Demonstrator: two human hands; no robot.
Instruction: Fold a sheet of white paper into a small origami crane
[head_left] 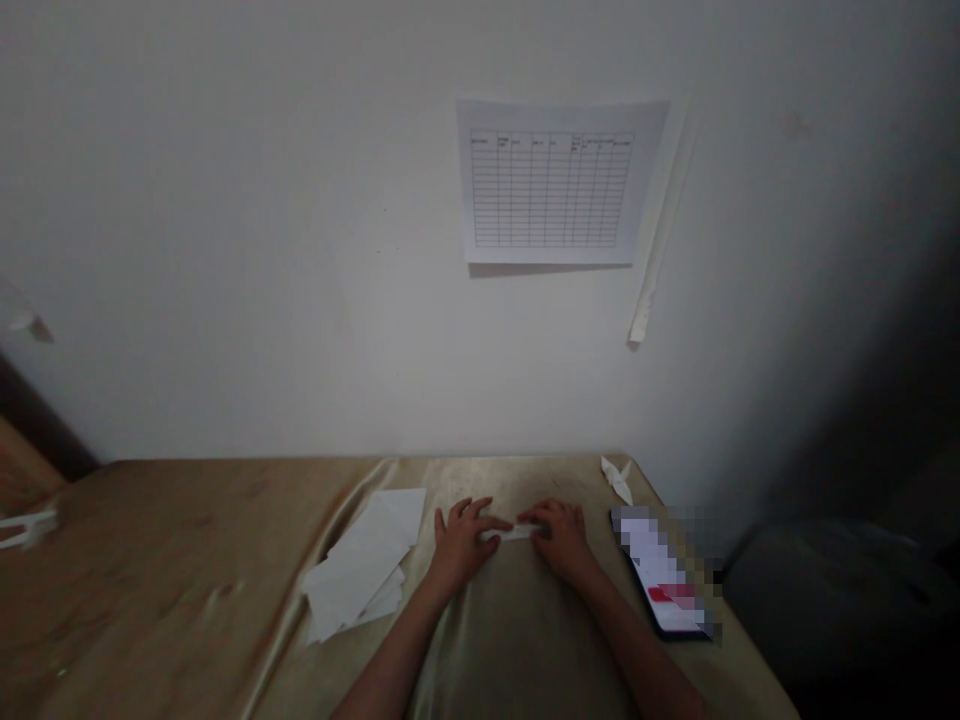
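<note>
A narrow strip of folded white paper (516,533) lies low over the cloth-covered table (517,640), between my two hands. My left hand (465,535) pinches its left end with thumb and index finger, the other fingers spread away. At the right end, my right hand (559,535) holds the paper between thumb and fingers. Both hands partly hide the paper, so its full shape does not show. To the left lies a loose stack of white paper sheets (364,565).
A phone (664,575) with a lit, partly blurred screen lies to the right. Beyond it sits a small folded white paper piece (617,480) near the table's back corner. A printed table sheet (555,185) hangs on the wall behind.
</note>
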